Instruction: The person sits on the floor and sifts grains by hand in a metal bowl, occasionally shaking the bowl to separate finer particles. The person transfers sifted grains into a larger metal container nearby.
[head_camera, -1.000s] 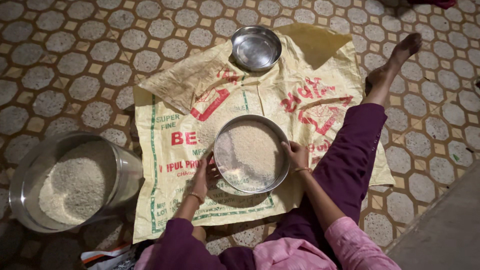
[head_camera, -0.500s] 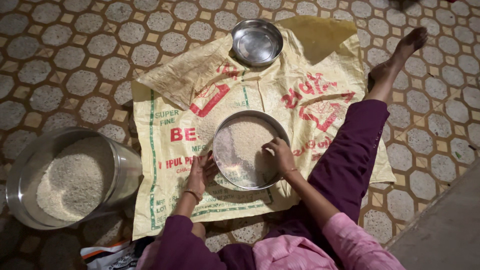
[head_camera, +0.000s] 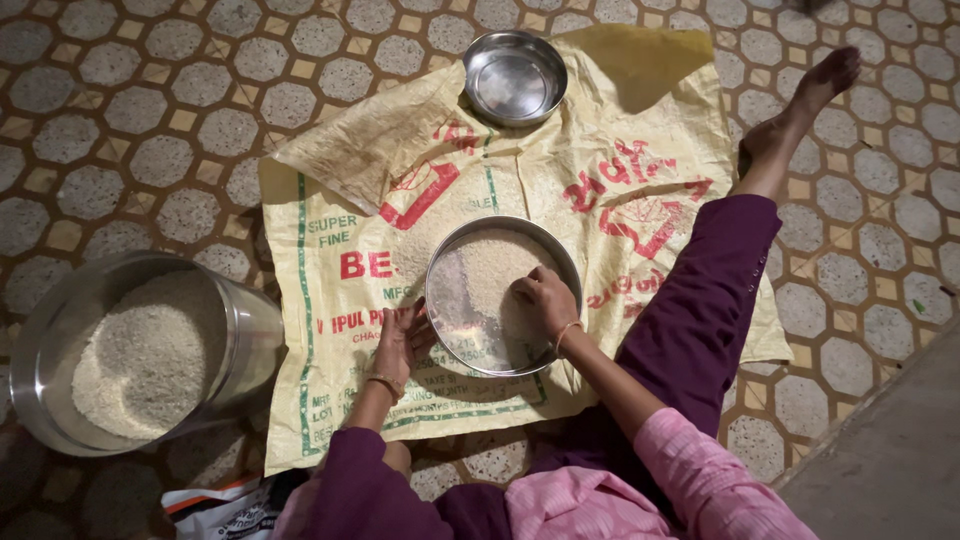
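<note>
Hand-sorting grain in a round sieve (head_camera: 470, 262) on a spread sack (head_camera: 640, 150).

Left hand (head_camera: 403, 340) grips the sieve's near-left rim, fingers curled on the steel edge; right hand (head_camera: 545, 297) lies inside on the grain (head_camera: 490, 275), fingers loosely together, clamped on nothing. Best practice, my read: keep the rim pinned, sweep thin layers with fingertips, stay over the sack so fallout lands on it. Sieve: shiny metal wall, see-through mesh base, centre of the sack. Sack: woven plastic, yellow, creased. Small steel bowl (head_camera: 514, 77) at the far edge, empty. Big steel drum (head_camera: 130, 350) of pale granular grain to the left, on the tiled floor (head_camera: 120, 120).
</note>
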